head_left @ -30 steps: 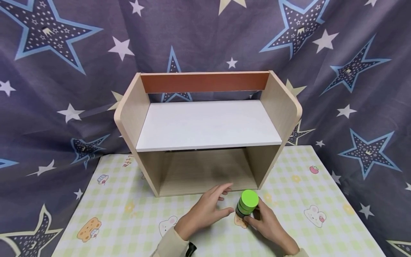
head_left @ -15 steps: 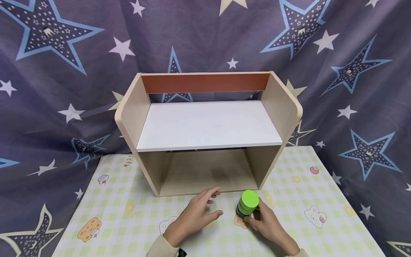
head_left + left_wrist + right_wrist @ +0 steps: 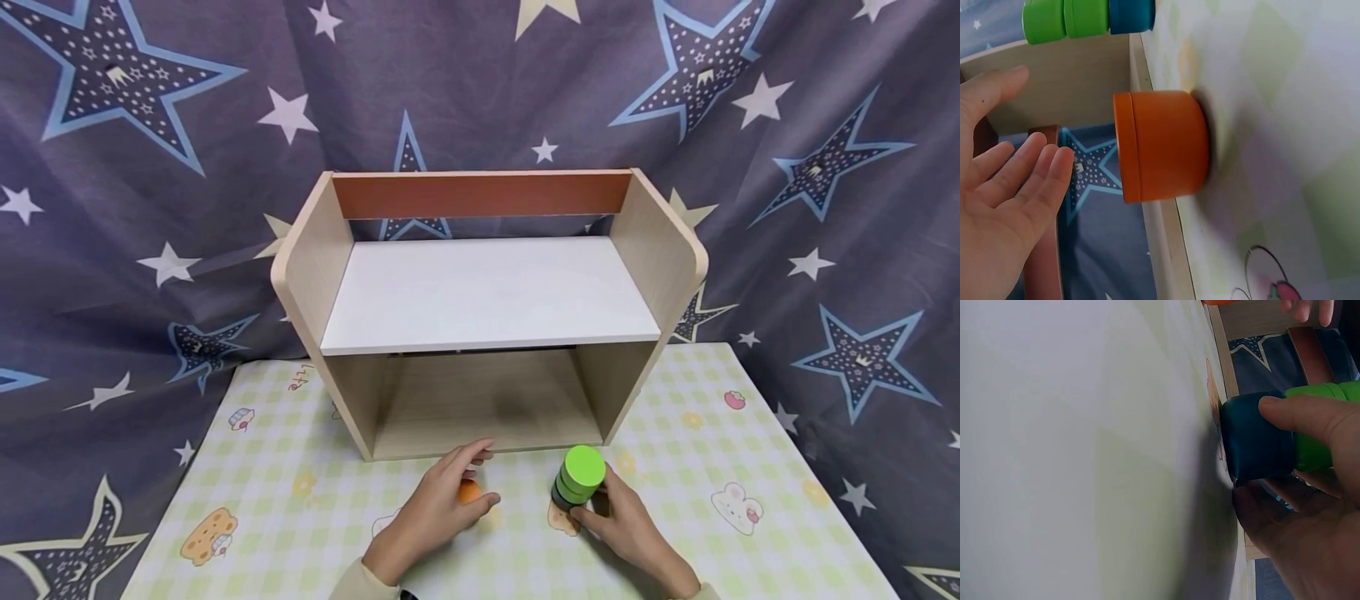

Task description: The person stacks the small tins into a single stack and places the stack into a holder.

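Observation:
A stack (image 3: 581, 472) stands on the table in front of the shelf unit: a green cylindrical container on a dark blue one (image 3: 1257, 437). My right hand (image 3: 633, 521) holds it low, thumb on the blue side and fingers round the back. To the left, an orange cylindrical container (image 3: 1161, 147) with a band round its top sits upright on the tablecloth. In the head view, my left hand (image 3: 438, 504) partly covers it. That hand's fingers are relaxed and spread, thumb apart, with a gap to the orange container in the left wrist view.
Behind the hands stands a wooden shelf unit (image 3: 491, 292) with a white upper shelf and a brown back rail. A checked tablecloth (image 3: 285, 492) with cartoon prints covers the table. A starry curtain (image 3: 480, 75) hangs behind.
My left hand has moved left, away from the green and blue stack, and the orange container now shows beside its thumb. The right hand and the stack have stayed in place.

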The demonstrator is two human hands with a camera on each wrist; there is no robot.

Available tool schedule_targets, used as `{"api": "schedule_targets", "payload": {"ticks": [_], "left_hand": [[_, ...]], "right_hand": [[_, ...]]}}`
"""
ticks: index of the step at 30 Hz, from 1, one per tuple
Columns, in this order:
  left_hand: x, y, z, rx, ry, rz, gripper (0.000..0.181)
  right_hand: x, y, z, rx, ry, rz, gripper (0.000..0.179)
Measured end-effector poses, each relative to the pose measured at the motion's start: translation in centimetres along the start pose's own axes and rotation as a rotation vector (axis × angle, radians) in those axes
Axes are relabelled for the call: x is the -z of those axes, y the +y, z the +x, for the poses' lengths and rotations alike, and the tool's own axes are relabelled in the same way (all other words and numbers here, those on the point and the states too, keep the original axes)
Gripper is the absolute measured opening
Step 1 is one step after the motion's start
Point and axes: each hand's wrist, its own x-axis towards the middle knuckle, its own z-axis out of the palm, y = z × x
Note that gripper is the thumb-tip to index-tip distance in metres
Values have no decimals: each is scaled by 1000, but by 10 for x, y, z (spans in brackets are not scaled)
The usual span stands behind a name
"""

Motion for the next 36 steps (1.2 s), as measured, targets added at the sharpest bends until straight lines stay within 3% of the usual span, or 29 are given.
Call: {"api": "schedule_targets", "payload": {"ticks": [7, 23, 36], "left_hand": [[3, -4, -8, 56, -8, -24, 76], [3, -19, -23, 110, -18, -11, 78], [6, -25, -29, 118, 19, -2, 78]], "right_hand": [[0, -1, -1, -14, 8, -5, 57], [-2, 0, -1, -4, -4, 26, 55], [0, -2, 0, -24, -5, 16, 55]]}}
